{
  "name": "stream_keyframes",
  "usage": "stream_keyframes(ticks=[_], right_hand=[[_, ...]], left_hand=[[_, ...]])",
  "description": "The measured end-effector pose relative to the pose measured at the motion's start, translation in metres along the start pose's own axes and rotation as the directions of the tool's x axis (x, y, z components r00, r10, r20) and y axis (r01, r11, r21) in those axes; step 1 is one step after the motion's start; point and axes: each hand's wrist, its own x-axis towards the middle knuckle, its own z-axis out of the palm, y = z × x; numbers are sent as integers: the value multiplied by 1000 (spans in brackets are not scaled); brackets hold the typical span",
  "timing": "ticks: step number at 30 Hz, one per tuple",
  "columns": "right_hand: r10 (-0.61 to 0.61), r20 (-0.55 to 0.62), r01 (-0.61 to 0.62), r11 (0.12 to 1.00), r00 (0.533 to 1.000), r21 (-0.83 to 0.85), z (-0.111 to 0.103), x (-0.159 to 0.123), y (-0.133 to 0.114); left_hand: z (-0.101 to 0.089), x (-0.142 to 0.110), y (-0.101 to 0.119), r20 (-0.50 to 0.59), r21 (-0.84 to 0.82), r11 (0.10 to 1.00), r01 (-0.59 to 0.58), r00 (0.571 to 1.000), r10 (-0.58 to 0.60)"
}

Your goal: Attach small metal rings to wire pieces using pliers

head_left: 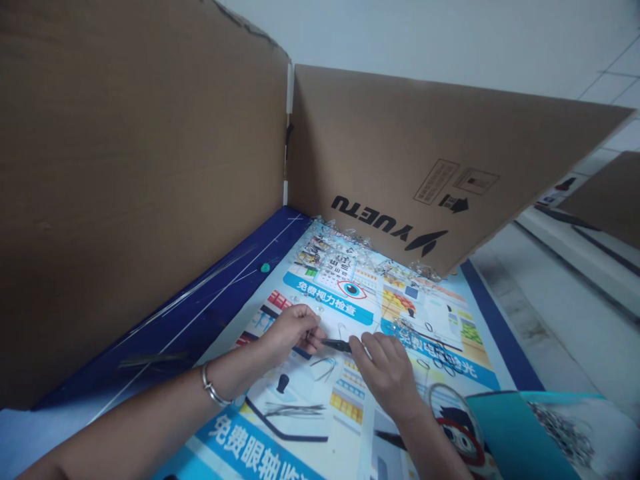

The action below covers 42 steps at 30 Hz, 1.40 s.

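1. My right hand (pixel 385 367) is closed around the handles of dark, narrow-nosed pliers (pixel 336 345), the landmark for every place below.
2. My left hand (pixel 299 328) is pinched, thumb against fingers, at the tip of the pliers; the small piece within it is mostly hidden, so I cannot tell its shape.
3. Probably finished: clustered clear ornaments (pixel 345 240), well beyond the pliers, along the foot of the cardboard panel (pixel 390 147). They are too small to inspect singly.
4. Apparently part-formed: dark wire loops (pixel 441 357), to the right of the pliers, and a few bent wires (pixel 326 367), just nearer to me than the pliers.
5. Seemingly unworked: a bundle of straight wires (pixel 295 409), nearer to me than the pliers on the printed poster (pixel 340 427), and long strands (pixel 195 287), well to their left.
6. Estimate of progress: I judge the work to be midway, one piece being at the pliers and stock remaining; a bag of metal pieces (pixel 563 427), right of the pliers, is of uncertain stage.
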Motion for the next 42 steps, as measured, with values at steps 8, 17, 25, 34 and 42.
stream_keyframes(ticks=[8,17,25,34,42], right_hand=[[-4,-10,4,1000,1000,-3,0,-1,0],[-29,-42,29,1000,999,-2,-1,1,-1],[-23,-31,23,1000,999,-1,-3,3,-2],[-19,-30,20,1000,999,9,-3,3,-3],[30,20,-31,999,999,45,0,1,-2]], left_hand=[[3,-1,3,-40,20,999,45,998,-44],[3,-1,2,-36,22,998,53,998,-52],[2,-1,2,-23,6,998,56,998,-56],[3,-2,2,-17,9,999,46,999,-46],[5,-3,1,-38,10,999,-34,999,34]])
